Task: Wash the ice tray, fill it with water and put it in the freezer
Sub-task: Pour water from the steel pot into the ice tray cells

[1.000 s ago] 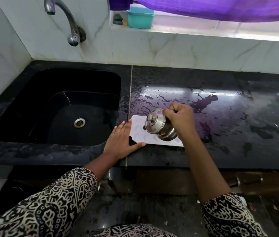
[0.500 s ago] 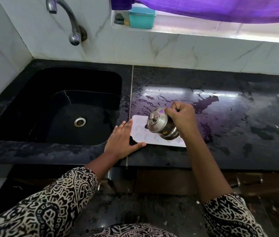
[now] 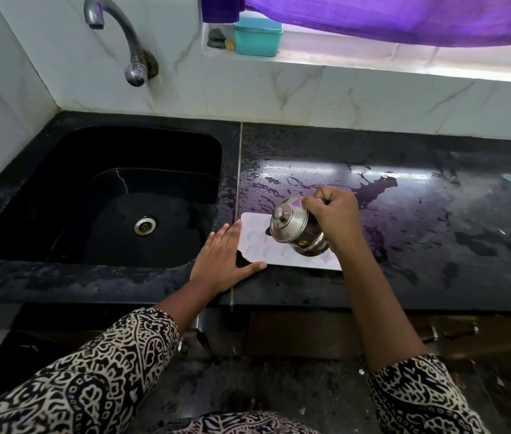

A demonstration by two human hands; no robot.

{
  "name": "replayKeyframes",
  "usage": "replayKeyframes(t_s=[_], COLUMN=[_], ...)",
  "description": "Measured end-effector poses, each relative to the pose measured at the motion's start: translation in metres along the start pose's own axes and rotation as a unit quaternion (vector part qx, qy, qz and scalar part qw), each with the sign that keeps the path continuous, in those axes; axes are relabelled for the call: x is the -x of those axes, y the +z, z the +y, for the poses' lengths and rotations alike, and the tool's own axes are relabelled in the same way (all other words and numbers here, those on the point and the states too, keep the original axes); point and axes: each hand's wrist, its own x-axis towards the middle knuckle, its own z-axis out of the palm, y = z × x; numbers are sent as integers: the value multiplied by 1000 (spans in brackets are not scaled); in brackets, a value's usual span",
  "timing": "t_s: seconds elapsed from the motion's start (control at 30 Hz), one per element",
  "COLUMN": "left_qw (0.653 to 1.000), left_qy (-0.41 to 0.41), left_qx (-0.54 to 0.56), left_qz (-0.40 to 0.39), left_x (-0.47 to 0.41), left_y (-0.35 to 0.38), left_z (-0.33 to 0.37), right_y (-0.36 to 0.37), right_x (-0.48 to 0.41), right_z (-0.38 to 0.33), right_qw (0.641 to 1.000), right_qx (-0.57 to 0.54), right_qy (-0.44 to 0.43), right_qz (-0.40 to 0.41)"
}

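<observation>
1. Two hands work just right of the sink [image 3: 60, 198]. The left hand [image 3: 221, 260] lies flat with straight fingers, fingertips and thumb touching the ice tray's [image 3: 255, 242] sink-side end.
2. The right hand [image 3: 337, 222] is curled round a tilted steel jug [image 3: 295, 228] above the tray's middle.
3. The tray lies flat on the wet counter [image 3: 435, 245], cups up, with its long axis pointing away from the sink.

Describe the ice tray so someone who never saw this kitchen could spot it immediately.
Start at the black sink and move right onto the wet black countertop. Near its front edge lies the ice tray, under a steel jug tilted by the right hand, the left hand flat at its end. It is the only white, flat, dimpled thing there.
</observation>
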Motion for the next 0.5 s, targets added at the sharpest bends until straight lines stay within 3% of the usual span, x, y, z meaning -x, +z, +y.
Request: replayKeyframes(t_s=[0.5], left_qw=[1000], left_qy=[-1], left_qx=[5], left_qz=[-2], left_x=[0], left_y=[0], left_z=[0], right_y=[-4], right_x=[-2], right_z=[-2], right_qw=[997], right_qx=[-70], right_qy=[24], right_qz=[12])
